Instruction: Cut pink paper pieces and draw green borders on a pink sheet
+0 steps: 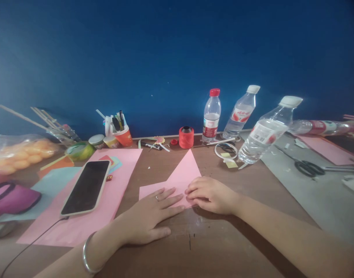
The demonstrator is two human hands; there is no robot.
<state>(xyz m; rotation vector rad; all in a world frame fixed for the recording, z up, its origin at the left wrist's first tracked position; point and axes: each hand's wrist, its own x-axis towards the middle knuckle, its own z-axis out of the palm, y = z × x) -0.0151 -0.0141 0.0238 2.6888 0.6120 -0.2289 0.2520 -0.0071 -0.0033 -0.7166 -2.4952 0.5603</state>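
A folded sheet of pink paper [185, 170] lies on the brown table, one pointed corner aimed away from me and another part reaching left. My left hand [154, 212] rests flat on its near left part, fingers stretched out and spread, with a ring on one finger and a silver bangle at the wrist. On the paper's near right part sits my right hand [211, 195], its fingers bent and close together, tips pressing down on the pink surface. Whether anything is pinched under those fingertips is hidden. Both hands partly cover the paper's near edge.
Left of me, a phone [87, 187] with a cable lies on a larger pink sheet [127, 166]. Toward the wall stand a red thread spool [186, 138], an orange pen cup [124, 136] and water bottles [265, 131]. Scissors [308, 168] lie on the grey surface at right.
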